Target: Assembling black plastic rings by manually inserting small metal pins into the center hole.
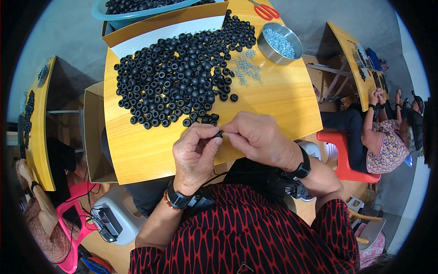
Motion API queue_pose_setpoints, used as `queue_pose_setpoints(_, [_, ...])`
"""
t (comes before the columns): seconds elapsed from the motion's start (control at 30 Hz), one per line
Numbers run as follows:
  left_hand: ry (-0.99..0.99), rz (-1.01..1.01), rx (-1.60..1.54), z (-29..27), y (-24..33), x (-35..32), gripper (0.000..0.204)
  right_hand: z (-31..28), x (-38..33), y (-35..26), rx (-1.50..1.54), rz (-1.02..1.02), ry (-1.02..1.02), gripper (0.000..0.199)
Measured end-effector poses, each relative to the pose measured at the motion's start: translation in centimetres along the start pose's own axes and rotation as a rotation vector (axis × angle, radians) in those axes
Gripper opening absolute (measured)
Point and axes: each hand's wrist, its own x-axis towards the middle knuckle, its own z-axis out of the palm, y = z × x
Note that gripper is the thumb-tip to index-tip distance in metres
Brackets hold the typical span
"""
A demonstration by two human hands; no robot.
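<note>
Close together over the table's near edge, my two hands meet at a small black ring-like piece. My left hand pinches it between thumb and fingertips, which cover most of it. The fingers of my right hand are pressed together against its right side; whatever they may hold is too small to make out. Just beyond my fingertips spreads a large pile of round black pieces with holes. Tiny clear or silvery pieces lie scattered right of the pile, near a round metal bowl holding more of them.
A blue basin of black pieces sits on a cardboard box at the table's far left. Red-handled scissors lie at the far edge. Below the table's left side stands an open carton. Other people work at tables on both sides.
</note>
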Motion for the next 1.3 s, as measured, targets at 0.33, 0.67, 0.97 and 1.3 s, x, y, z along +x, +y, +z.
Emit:
queue_pose_setpoints(0.33, [0.014,-0.048,0.008,0.1,0.4,-0.2,0.016,0.4,-0.4,0.4,0.417,0.372,-0.037,0.009])
queue_pose_setpoints(0.67, [-0.04,-0.075,-0.022,-0.3,0.2,-0.1,0.015,-0.3,0.0,1.9,0.909,0.549,-0.164,0.008])
queue_pose_setpoints(0.97, [-0.032,-0.088,-0.061,-0.2,0.5,-0.1,0.016,-0.6,0.3,1.6,0.786,0.478,-0.179,0.009])
queue_pose_setpoints(1.3, [-0.007,-0.057,-0.1,0.1,0.7,-0.1,0.022,-0.3,0.1,1.0,0.355,0.197,-0.059,0.007])
